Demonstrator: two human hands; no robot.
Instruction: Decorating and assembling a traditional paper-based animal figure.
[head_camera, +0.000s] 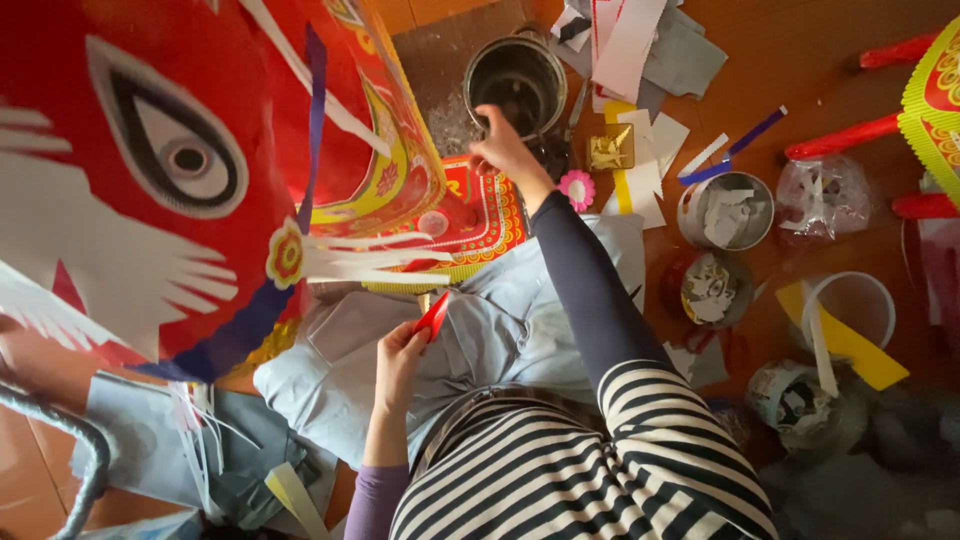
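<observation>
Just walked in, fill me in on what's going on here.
A person in a striped top sits over a floor strewn with paper scraps. The left hand pinches a small red paper piece above the lap. The right hand is stretched forward to the rim of a dark metal can. A big red paper figure with a painted eye stands at the left. Small tubs of paper scraps sit to the right.

Paper mask (150, 170) sits left of the metal pot (515, 80), paper-scrap tubs (725, 210) off to its right (all on the floor (800, 60)).
</observation>
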